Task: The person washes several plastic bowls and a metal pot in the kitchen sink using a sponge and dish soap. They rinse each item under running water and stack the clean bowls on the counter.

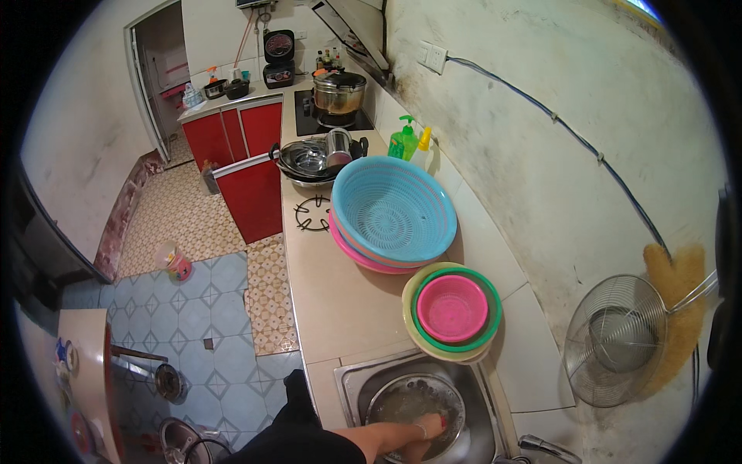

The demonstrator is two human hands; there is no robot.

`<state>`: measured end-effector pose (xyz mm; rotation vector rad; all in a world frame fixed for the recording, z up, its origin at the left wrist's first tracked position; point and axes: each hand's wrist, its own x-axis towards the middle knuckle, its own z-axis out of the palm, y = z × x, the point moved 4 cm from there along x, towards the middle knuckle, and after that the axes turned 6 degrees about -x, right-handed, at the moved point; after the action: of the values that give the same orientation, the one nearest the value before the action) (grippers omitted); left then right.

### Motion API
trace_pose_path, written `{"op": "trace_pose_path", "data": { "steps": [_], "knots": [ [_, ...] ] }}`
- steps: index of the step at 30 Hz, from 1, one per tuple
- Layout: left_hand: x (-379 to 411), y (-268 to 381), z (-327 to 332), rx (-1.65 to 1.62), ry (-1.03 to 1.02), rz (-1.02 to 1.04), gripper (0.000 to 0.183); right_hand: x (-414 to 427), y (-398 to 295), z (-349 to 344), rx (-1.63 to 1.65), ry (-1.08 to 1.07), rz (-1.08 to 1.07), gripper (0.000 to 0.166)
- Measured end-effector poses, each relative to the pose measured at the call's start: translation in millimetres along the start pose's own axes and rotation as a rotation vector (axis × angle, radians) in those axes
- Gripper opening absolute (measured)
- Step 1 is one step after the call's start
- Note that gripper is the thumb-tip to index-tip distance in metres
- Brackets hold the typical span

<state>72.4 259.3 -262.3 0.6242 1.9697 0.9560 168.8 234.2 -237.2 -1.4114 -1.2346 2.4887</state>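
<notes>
A round metal basin [377,400] of cloudy, bubbly water sits inside the stainless steel sink [364,390]. My left hand [432,427] reaches into this basin, a bracelet at its wrist and red showing at the fingertips. Below it, at the picture's lower edge, part of what looks like my right hand [415,450] is also in the basin. Water and the overlap of the arms hide the fingers, so whether either hand grips something cannot be told.
Nested plastic baskets and bowls, topped by a pink basket [452,308], stand beside the sink. A larger blue colander [388,209] lies behind them. A faucet [548,448] is at the lower right. A wire strainer [615,342] hangs on the wall. A pot [339,95] stands on the cooktop.
</notes>
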Motion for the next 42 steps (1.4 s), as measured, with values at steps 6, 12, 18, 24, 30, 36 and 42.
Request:
{"op": "trace_pose_path", "data": {
  "steps": [6,12,18,24,30,36,42],
  "knots": [
    [-31.8,40.9,-22.0,-0.229,-0.342,0.052,0.046,-71.3,-40.7,38.5,0.244,-0.196,-0.032,0.022],
    [-153.1,215.6,-121.4,-1.642,-0.690,-0.014,0.036,-144.1,-130.7,96.2,0.608,-0.534,-0.156,0.020],
    [-122.8,280.3,-81.1,-1.982,-1.801,0.882,0.033,-203.0,-207.5,162.6,0.896,-1.099,-0.180,0.017],
    [-142.8,285.5,-111.5,-1.373,-1.528,0.522,0.028,-201.0,-206.9,132.8,0.736,-1.168,-0.044,0.014],
    [-68.5,213.7,-76.6,-0.677,-0.932,0.706,0.021,-144.7,-161.4,71.5,0.342,-0.596,0.191,0.010],
    [-43.7,133.6,-64.3,-0.455,-0.503,0.360,0.046,-69.2,-96.1,42.7,0.039,-0.216,0.260,0.012],
    [-8.2,23.2,-24.2,-0.123,-0.244,0.231,0.042,-2.0,2.7,28.2,0.037,-0.020,0.253,0.012]
  ]
}}
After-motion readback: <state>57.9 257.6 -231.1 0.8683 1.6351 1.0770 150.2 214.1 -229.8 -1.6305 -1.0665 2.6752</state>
